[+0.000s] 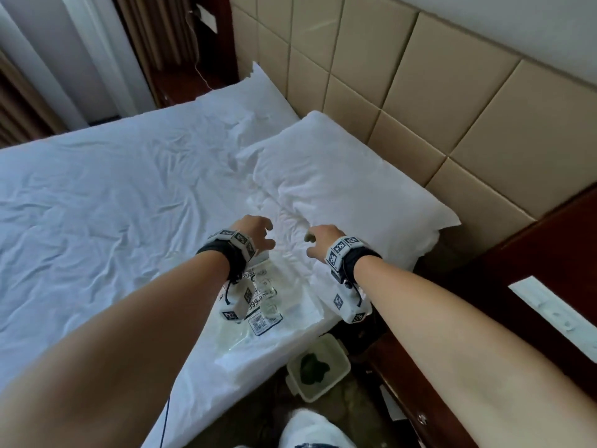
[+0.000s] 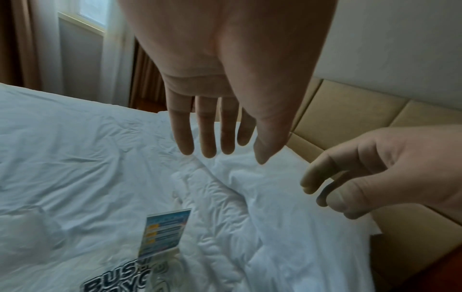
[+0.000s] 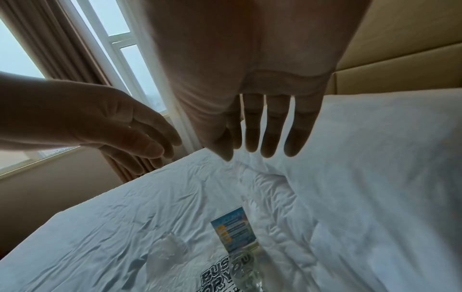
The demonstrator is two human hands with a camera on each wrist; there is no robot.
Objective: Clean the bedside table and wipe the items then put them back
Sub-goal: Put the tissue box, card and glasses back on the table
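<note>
Both my hands hover empty above the white bed. My left hand (image 1: 258,236) and right hand (image 1: 318,240) sit a short gap apart, fingers relaxed and slightly curled, holding nothing. Below the left wrist lies a clear plastic bag (image 1: 258,324) with dark printed lettering, spread on the sheet. On it stand clear glasses (image 1: 270,310) and a small acrylic card stand (image 2: 165,233) with a blue and yellow card. The left wrist view shows straight left fingers (image 2: 212,136) above the crumpled sheet. The right wrist view shows the right fingers (image 3: 265,134), the card stand (image 3: 233,231) and a glass (image 3: 242,264).
A white pillow (image 1: 339,189) lies against the beige padded headboard (image 1: 420,92). The dark red wooden bedside table (image 1: 420,399) stands at the lower right, with a white switch panel (image 1: 555,312) above. A white bin (image 1: 318,367) holding a dark green cloth sits on the floor.
</note>
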